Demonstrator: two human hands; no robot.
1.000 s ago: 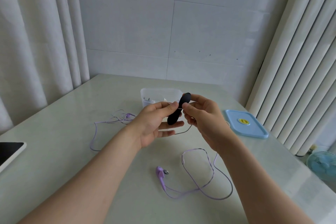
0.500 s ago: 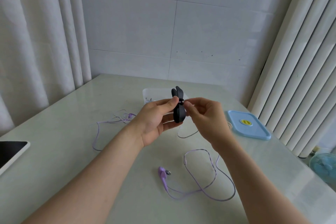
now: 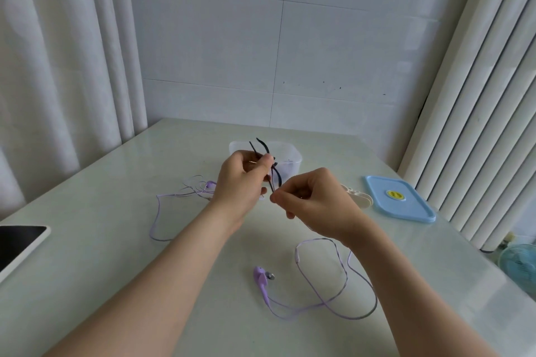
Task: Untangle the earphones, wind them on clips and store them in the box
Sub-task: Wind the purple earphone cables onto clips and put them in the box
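Lower now over the pale glossy table, your right hand pinches a thin dark cord, your left hand grips the black winged plastic clip before the clear plastic box, lilac earphone cable lying loose near you.

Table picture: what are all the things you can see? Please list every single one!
black plastic winder clip: one, black, gripped in the left hand.
purple wired earphones: one or two sets, cannot tell; purple; looped near, tangled at left.
clear plastic box: one, see-through, behind the clip.
flat blue lid: one, blue with yellow sticker, table's right.
cream clip: one, cream, beside the lid.
white-edged dark screen: one, black, left edge.
small blue fan: one, blue, lower right, off the table.
white curtains: two sides, white.
glossy pale table: one, pale, under everything.
left hand: one, holds the clip.
right hand: one, pinches the cable by the clip.
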